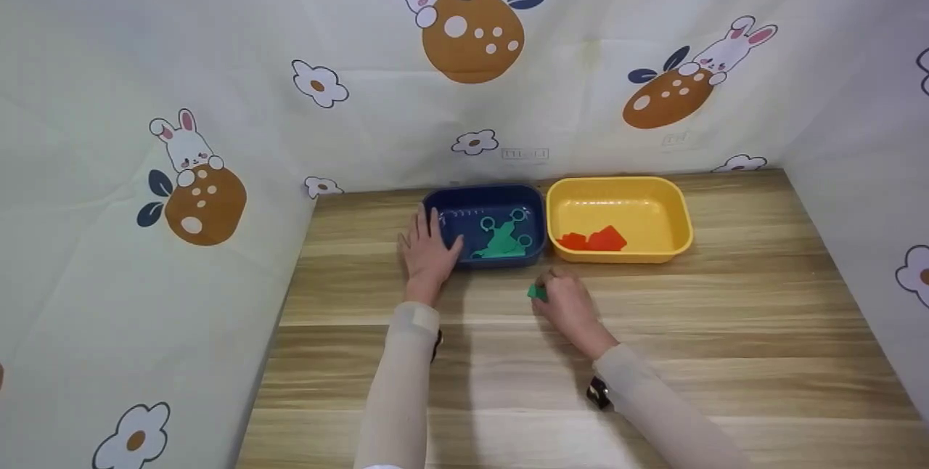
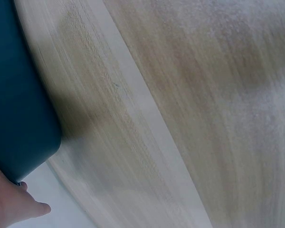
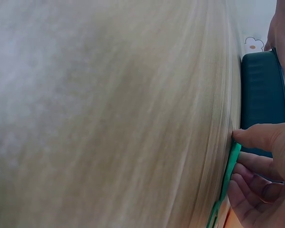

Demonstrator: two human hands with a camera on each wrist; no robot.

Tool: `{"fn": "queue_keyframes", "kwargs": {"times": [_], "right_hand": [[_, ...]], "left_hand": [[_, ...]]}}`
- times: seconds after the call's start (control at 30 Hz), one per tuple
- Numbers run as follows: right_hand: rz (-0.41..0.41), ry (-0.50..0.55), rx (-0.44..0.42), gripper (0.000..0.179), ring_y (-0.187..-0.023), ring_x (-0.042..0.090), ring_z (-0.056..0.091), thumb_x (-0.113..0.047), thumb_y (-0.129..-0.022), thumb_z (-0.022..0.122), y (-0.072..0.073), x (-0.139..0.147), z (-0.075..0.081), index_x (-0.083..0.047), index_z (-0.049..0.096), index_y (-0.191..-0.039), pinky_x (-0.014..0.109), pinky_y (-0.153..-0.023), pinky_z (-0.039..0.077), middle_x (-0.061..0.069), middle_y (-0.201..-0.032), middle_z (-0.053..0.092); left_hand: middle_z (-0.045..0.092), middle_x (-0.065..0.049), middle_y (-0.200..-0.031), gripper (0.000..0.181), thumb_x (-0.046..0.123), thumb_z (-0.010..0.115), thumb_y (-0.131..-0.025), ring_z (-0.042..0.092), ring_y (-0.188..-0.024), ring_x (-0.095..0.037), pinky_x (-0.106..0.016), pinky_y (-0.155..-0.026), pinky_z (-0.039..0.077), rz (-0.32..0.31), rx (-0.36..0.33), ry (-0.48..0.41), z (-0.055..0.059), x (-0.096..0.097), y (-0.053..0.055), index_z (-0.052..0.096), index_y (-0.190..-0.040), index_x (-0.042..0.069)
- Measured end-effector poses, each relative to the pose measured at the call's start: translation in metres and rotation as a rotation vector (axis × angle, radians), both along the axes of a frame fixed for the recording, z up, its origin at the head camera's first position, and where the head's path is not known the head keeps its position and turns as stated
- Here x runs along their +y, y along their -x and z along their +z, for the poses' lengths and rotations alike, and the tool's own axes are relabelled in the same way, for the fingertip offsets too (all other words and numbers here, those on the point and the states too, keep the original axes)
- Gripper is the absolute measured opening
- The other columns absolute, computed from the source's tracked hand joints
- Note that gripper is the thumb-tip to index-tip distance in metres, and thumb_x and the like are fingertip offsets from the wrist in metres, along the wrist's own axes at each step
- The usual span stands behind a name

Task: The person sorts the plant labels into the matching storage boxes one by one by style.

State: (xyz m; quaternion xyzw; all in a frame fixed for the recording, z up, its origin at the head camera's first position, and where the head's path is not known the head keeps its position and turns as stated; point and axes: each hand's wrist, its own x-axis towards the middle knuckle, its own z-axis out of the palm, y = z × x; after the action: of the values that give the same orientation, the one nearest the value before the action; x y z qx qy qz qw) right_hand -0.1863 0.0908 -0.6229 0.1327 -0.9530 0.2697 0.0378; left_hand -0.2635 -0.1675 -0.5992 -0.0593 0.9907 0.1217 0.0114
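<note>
My left hand (image 1: pixel 427 255) rests at the left end of a dark blue plastic basin (image 1: pixel 456 228), its fingers spread and fairly straight over the rim. Several flat green pieces (image 1: pixel 502 240), some with ring-shaped ends, lie inside that basin. Just in front of the two basins, my right hand (image 1: pixel 568 303) pinches a thin green piece (image 1: pixel 535 292) between thumb and fingers. Seen edge-on in the right wrist view, this green piece (image 3: pixel 232 164) is close to the tabletop, and its lower end narrows into a thin outline. Its full shape is hidden.
A yellow basin (image 1: pixel 657 218) stands right beside the blue one, with red pieces (image 1: pixel 608 238) at its front left. Both basins are at the back of the wood-grain table (image 1: pixel 762 324), against a cloth backdrop (image 1: pixel 580 113) printed with rabbits and flowers.
</note>
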Motion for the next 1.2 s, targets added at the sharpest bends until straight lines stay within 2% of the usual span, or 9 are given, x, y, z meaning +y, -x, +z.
{"fn": "queue_keyframes", "kwargs": {"times": [0.2, 0.47, 0.7, 0.97, 1.07, 1.2], "right_hand": [[-0.006, 0.019, -0.022, 0.018, -0.087, 0.026, 0.064, -0.012, -0.077, 0.079, 0.0, 0.0, 0.001, -0.006, 0.074, -0.093, 0.042, -0.079, 0.057, 0.006, -0.092, 0.066], [-0.034, 0.105, -0.163, 0.017, -0.083, 0.022, 0.066, -0.013, -0.082, 0.078, 0.003, 0.002, 0.007, -0.012, 0.07, -0.098, 0.041, -0.076, 0.056, 0.004, -0.092, 0.073], [-0.065, 0.247, -0.247, 0.01, -0.081, 0.017, 0.067, -0.009, -0.082, 0.079, 0.003, 0.003, 0.013, -0.012, 0.072, -0.088, 0.038, -0.077, 0.057, 0.003, -0.084, 0.073], [-0.105, 0.449, -0.355, 0.005, -0.082, 0.017, 0.066, -0.008, -0.088, 0.073, 0.005, 0.005, 0.022, -0.004, 0.073, -0.091, 0.036, -0.079, 0.057, 0.008, -0.088, 0.072], [-0.106, 0.522, -0.38, 0.006, -0.083, 0.015, 0.065, -0.005, -0.09, 0.07, 0.007, 0.007, 0.024, -0.001, 0.073, -0.093, 0.032, -0.08, 0.056, 0.01, -0.091, 0.072], [-0.085, 0.603, -0.399, 0.009, -0.078, 0.011, 0.061, -0.001, -0.09, 0.067, 0.009, 0.01, 0.027, 0.003, 0.071, -0.096, 0.023, -0.071, 0.052, 0.013, -0.09, 0.072]], "left_hand": [[0.004, -0.008, -0.17, 0.084, 0.062, 0.044, -0.097, 0.007, -0.157, -0.03, -0.061, -0.123, 0.014, 0.007, -0.009, 0.008, 0.0, 0.0, 0.001, 0.016, -0.161, 0.017], [0.004, -0.008, -0.17, 0.083, 0.062, 0.045, -0.097, 0.008, -0.157, -0.031, -0.061, -0.123, 0.015, 0.006, 0.0, 0.003, -0.001, 0.0, 0.0, 0.016, -0.161, 0.017], [0.008, -0.01, -0.169, 0.082, 0.056, 0.049, -0.097, 0.008, -0.157, -0.032, -0.062, -0.123, 0.014, 0.001, 0.022, -0.04, 0.002, 0.001, -0.002, 0.019, -0.161, 0.014], [0.005, -0.01, -0.17, 0.082, 0.056, 0.05, -0.098, 0.007, -0.157, -0.032, -0.062, -0.123, 0.012, 0.001, 0.014, -0.049, 0.003, 0.001, -0.002, 0.019, -0.161, 0.014], [0.006, -0.011, -0.169, 0.081, 0.055, 0.05, -0.098, 0.008, -0.157, -0.033, -0.062, -0.123, 0.013, 0.0, 0.015, -0.05, 0.004, 0.001, -0.002, 0.02, -0.16, 0.013], [0.008, -0.011, -0.169, 0.081, 0.056, 0.049, -0.098, 0.008, -0.156, -0.033, -0.062, -0.123, 0.013, -0.001, 0.014, -0.039, 0.004, 0.001, -0.001, 0.02, -0.16, 0.013]]}}
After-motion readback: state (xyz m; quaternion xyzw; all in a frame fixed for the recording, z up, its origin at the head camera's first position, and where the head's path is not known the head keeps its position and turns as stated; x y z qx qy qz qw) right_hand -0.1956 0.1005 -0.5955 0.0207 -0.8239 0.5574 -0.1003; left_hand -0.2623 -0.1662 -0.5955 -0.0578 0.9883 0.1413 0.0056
